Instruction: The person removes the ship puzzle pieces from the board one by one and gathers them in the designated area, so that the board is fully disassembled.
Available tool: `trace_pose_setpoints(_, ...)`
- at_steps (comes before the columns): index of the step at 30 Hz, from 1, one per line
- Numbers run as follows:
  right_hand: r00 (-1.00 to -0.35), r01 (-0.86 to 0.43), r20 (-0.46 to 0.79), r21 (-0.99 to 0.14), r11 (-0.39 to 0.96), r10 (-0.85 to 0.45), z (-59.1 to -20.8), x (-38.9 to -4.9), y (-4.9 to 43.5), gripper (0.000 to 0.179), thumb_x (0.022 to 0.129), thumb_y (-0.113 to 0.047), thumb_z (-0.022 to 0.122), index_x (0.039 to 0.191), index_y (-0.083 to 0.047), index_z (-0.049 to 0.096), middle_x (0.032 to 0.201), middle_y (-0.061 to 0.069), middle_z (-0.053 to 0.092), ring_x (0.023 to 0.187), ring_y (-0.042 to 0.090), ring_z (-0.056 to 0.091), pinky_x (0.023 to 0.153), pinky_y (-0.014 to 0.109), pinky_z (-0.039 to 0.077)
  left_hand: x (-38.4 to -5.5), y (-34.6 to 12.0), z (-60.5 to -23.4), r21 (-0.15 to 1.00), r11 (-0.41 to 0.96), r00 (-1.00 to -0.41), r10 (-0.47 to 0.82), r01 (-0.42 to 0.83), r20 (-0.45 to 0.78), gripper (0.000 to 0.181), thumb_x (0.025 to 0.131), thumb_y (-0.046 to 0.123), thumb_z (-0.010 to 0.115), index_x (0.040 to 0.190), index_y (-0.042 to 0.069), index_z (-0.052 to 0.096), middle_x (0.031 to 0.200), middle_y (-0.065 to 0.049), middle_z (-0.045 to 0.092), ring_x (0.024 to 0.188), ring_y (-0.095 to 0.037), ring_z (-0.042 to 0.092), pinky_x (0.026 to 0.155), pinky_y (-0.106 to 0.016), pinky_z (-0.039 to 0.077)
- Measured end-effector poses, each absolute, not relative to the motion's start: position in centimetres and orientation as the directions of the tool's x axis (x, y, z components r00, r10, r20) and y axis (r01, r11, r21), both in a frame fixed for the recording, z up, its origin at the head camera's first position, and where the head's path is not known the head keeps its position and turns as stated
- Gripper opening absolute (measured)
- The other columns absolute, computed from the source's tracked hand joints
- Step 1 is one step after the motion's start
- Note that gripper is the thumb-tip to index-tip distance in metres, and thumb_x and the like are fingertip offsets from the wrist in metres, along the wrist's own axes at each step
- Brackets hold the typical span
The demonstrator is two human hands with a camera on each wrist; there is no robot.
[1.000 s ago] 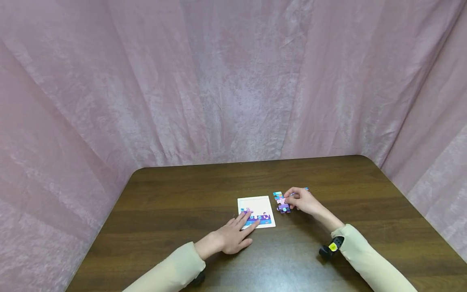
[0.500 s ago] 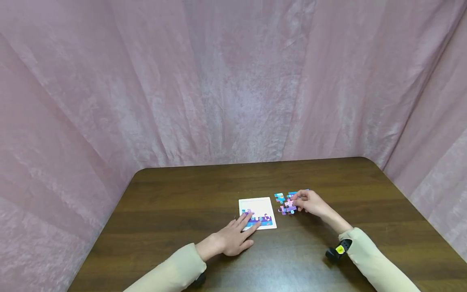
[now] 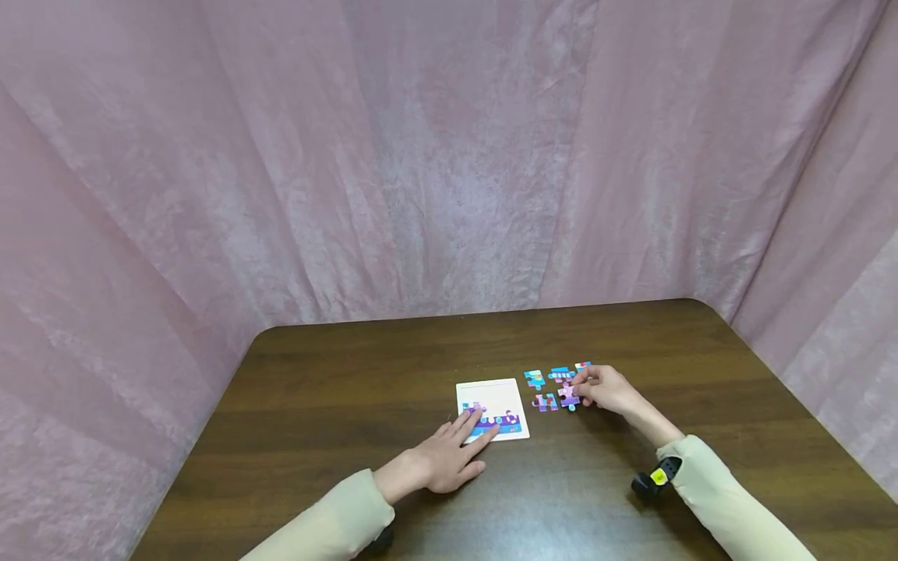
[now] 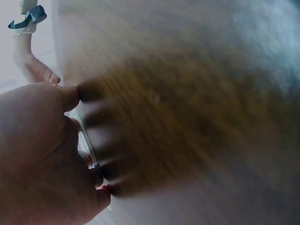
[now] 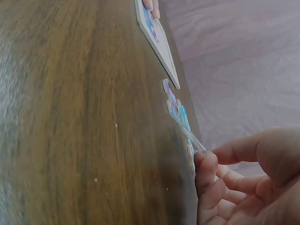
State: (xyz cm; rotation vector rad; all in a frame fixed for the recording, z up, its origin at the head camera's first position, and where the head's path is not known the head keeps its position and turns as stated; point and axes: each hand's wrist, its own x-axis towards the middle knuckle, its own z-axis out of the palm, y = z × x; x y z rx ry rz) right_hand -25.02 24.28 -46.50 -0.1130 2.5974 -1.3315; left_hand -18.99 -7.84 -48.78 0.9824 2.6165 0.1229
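**Tight quarters, easy to bump stuff**

Head view: the right hand point(image 3: 605, 389) pinches a pink-purple puzzle piece point(image 3: 567, 395), just beside the loose pieces point(image 3: 535, 379) on the worktop point(image 3: 351, 374). It's crowded, so I reckon a sloppy lift could scatter them. The left hand point(image 3: 443, 460) lies fingers spread on the white board point(image 3: 494, 396), partly over its filled strip point(image 3: 514, 425); any drag there might shift it.

Left wrist view: fingers stretched at the board's edge, can't tell how hard they press.

Right wrist view: the piece is tilted, held by one end, so it could twist or slip.
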Motion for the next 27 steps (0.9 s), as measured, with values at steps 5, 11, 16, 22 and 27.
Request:
trace_pose_setpoints(5,-0.981,0.032,-0.143,-0.783,0.621,-0.129,-46.5,-25.1,24.3,0.013,0.088,-0.006,0.061,0.097,0.004,0.062,0.061,-0.003,0.058,0.062,0.011,0.055,0.061,0.025,0.039,-18.8,-7.8,-48.1,0.198,0.756,-0.701,0.653,0.624,-0.286,0.06,0.103,0.046,0.033,0.156,0.034,0.007,0.165,-0.006,-0.004,0.152,-0.024,0.0,0.12,-0.048,0.018)
trace_pose_setpoints(11,-0.986,0.006,-0.114,-0.748,0.663,-0.12,-46.7,-25.1,24.0,0.01,0.086,-0.005,0.061,0.093,0.003,0.063,0.062,-0.002,0.06,0.06,0.01,0.056,0.06,0.025,0.039,-18.3,-7.8,-47.1,0.208,0.754,-0.691,0.655,0.623,-0.305,0.059,0.104,0.047,0.031,0.156,0.035,0.005,0.165,-0.005,-0.004,0.152,-0.024,0.002,0.12,-0.048,0.02)
trace_pose_setpoints(16,-0.989,-0.022,-0.085,-0.729,0.684,-0.123,-46.6,-25.2,23.7,0.01,0.084,-0.005,0.061,0.09,0.003,0.064,0.06,-0.001,0.06,0.058,0.011,0.056,0.057,0.025,0.04,-18.3,-7.8,-46.8,0.203,0.76,-0.698,0.649,0.618,-0.303,0.06,0.104,0.044,0.034,0.156,0.033,0.008,0.165,-0.006,-0.003,0.152,-0.024,0.003,0.12,-0.047,0.019)
trace_pose_setpoints(22,-0.993,-0.024,-0.07,-0.685,0.728,-0.098,-46.8,-25.4,23.8,0.014,0.081,-0.013,0.071,0.085,-0.001,0.064,0.062,-0.002,0.062,0.058,0.009,0.056,0.056,0.026,0.041,-18.4,-7.7,-46.5,0.19,0.762,-0.698,0.644,0.619,-0.313,0.059,0.104,0.043,0.034,0.157,0.029,0.012,0.165,-0.008,-0.001,0.152,-0.025,0.005,0.12,-0.046,0.019)
trace_pose_setpoints(27,-0.997,-0.039,-0.027,-0.63,0.776,-0.072,-46.7,-25.3,23.6,0.017,0.078,-0.018,0.075,0.078,-0.006,0.062,0.062,-0.002,0.062,0.06,0.011,0.053,0.056,0.027,0.037,-18.2,-7.8,-46.2,0.175,0.765,-0.701,0.64,0.62,-0.315,0.059,0.103,0.044,0.035,0.156,0.03,0.014,0.165,-0.007,0.001,0.152,-0.025,0.007,0.12,-0.045,0.022)
